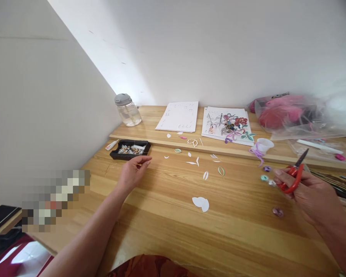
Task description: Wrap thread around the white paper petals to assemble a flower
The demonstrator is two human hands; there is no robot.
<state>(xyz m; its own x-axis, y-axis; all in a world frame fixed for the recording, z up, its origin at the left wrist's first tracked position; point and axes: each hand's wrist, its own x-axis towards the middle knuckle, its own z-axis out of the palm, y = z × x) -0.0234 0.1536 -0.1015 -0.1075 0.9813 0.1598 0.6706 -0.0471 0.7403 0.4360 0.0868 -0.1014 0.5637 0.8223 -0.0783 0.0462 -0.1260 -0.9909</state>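
Observation:
My left hand is over the wooden table, just in front of a black tray of beads. Its thumb and fingertips are close together in a pinch, and anything between them is too small to make out. On the right, my right hand is wrapped round red-handled scissors, whose dark blades point up and away. Several small spools, such as a purple one and a mauve one, lie beside that hand. Between the hands are white paper cutouts and small green leaf shapes.
A lidded clear jar, a paper sheet and papers bearing wire flowers stand along the raised back ledge. A white cup with purple thread and plastic bags are at right. A glue tube lies at left.

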